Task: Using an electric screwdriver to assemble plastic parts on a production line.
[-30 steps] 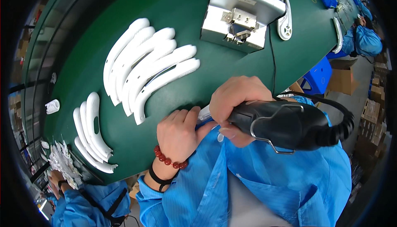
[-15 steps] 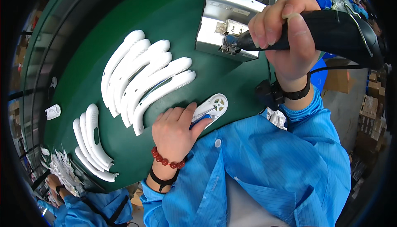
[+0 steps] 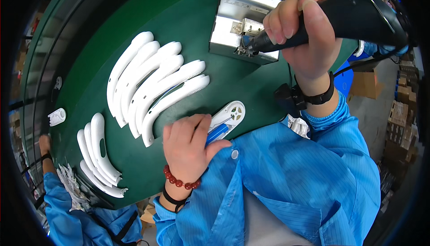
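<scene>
A black electric screwdriver [image 3: 331, 20] is gripped in my right hand [image 3: 309, 31]. Its tip meets the front of a silver screw feeder [image 3: 244, 29]. My left hand [image 3: 186, 141] is curled round a white curved plastic housing [image 3: 235, 108] near the table's front edge, thumb on the near side and fingers on the far side. Inside the housing's exposed end lie a round part with a spoked opening and a blue cylindrical cell [image 3: 217, 132]; the rest is hidden under my left hand.
Several white curved shells [image 3: 156, 82] lie in a row on the green table [image 3: 179, 22]. More shells [image 3: 101, 149] sit farther left, near a small white piece [image 3: 57, 117]. At lower left, a co-worker's blue sleeve [image 3: 58, 201] is beside a heap of white parts [image 3: 74, 185].
My left thumb has drawn back toward me, uncovering more of the blue cell. The screwdriver stays at the feeder, its body slightly lower left. The co-worker's arm has reached farther out.
</scene>
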Tool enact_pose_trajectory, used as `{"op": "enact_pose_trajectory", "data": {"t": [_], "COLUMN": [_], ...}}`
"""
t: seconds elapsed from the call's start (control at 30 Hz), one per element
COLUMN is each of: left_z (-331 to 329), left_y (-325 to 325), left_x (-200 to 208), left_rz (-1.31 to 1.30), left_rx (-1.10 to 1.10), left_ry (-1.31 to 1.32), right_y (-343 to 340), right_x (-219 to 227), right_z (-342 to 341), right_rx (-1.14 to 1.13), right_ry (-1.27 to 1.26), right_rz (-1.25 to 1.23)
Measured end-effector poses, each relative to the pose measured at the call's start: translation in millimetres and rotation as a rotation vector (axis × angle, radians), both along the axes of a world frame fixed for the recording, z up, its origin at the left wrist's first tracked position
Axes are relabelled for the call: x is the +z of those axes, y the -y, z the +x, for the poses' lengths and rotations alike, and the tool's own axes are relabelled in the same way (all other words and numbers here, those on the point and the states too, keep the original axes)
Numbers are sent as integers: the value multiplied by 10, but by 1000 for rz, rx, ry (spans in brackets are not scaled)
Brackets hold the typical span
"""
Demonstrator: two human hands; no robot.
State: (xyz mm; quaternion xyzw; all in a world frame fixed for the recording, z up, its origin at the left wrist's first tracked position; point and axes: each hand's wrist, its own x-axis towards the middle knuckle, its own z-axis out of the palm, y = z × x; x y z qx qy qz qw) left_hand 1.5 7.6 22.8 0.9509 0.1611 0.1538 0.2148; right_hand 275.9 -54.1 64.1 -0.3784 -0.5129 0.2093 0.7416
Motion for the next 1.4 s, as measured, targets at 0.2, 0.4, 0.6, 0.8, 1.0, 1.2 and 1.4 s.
{"op": "enact_pose_trajectory", "data": {"t": [0.2,0.4,0.6,0.8,1.0,1.2,1.4], "left_z": [17,47,62,47,33,44,41], "left_y": [80,-80,-99,-95,-90,-92,-100], "left_x": [28,18,-3,-10,-9,-19,-19], "left_rz": [61,-72,-117,-124,-123,-122,-128], "left_rx": [-21,-80,-71,-60,-52,-56,-58], "left_ry": [-168,-107,-108,-108,-112,-107,-109], "right_y": [116,353,489,511,513,480,461], "right_x": [-22,103,-78,-152,-181,-269,-258], "right_z": [-168,-496,-788,-860,-876,-905,-867], "right_rx": [29,144,238,266,302,246,246], "right_ry": [-188,-227,-320,-354,-356,-413,-385], "right_rz": [-95,-132,-146,-204,-263,-202,-248]}}
